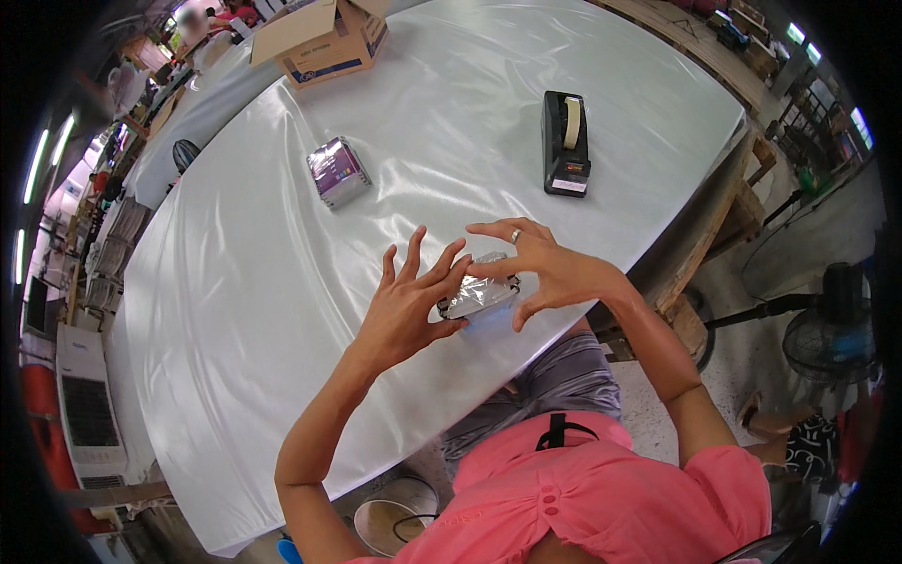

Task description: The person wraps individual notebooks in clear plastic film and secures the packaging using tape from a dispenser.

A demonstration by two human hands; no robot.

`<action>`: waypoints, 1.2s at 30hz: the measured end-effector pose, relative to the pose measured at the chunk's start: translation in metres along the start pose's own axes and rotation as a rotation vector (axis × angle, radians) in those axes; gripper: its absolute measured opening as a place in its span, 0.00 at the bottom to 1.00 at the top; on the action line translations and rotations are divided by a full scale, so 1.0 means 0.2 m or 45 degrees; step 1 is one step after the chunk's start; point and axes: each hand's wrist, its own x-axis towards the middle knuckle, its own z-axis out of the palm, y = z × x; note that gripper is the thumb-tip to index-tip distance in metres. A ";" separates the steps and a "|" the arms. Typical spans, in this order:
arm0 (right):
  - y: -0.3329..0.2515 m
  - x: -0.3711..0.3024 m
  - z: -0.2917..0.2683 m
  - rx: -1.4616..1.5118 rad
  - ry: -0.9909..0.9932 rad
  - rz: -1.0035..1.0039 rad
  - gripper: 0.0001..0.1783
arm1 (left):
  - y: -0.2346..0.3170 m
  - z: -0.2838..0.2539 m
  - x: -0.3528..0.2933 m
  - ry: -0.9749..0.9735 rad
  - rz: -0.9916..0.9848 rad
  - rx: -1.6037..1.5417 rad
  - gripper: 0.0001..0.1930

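A small pack in shiny clear-silver plastic wrap (481, 289) lies at the table's near edge between my hands. My left hand (402, 305) has its thumb at the pack's lower left corner and its index finger at the upper left, gripping that end; the other fingers are spread. My right hand (554, 271), with a ring on one finger, reaches over the pack from the right. Its index fingertip touches the upper side, while the thumb stands apart from the pack and the fingers are spread. The pack's underside is hidden.
Farther left on the white-sheeted table (244, 376) lies a purple-and-silver wrapped pack (338, 173). A black tape dispenser (566, 146) stands at the back right. An open cardboard box (334, 47) sits at the far left. A fan (832, 329) is beyond the right edge.
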 end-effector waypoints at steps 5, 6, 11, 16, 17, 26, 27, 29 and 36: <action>0.04 -0.06 0.10 -0.248 0.115 -0.304 0.29 | 0.03 -0.02 -0.01 0.049 0.067 0.054 0.41; 0.06 -0.07 0.12 -0.349 0.185 -0.385 0.28 | 0.04 -0.02 -0.01 0.065 0.089 0.079 0.40; 0.07 -0.07 0.10 -0.311 0.349 -0.404 0.17 | 0.06 0.00 -0.01 0.098 0.122 0.144 0.37; 0.38 -0.02 -0.28 0.466 0.934 0.476 0.10 | 0.10 0.00 -0.01 0.120 0.130 0.174 0.35; 0.51 -0.02 -0.36 0.252 1.155 0.682 0.12 | 0.11 0.01 0.00 0.120 0.118 0.169 0.34; 0.81 0.10 -0.45 0.986 1.034 1.324 0.32 | 0.11 0.00 -0.01 0.135 0.069 0.158 0.33; 0.82 0.09 -0.43 1.264 1.177 1.163 0.33 | 0.12 0.01 -0.01 0.141 0.071 0.150 0.34; 0.83 0.08 -0.37 1.540 1.304 0.981 0.33 | 0.12 0.00 -0.01 0.138 0.070 0.154 0.34; 0.90 -0.13 -0.05 0.640 1.456 1.008 0.21 | 0.11 0.02 0.00 0.184 0.102 0.156 0.34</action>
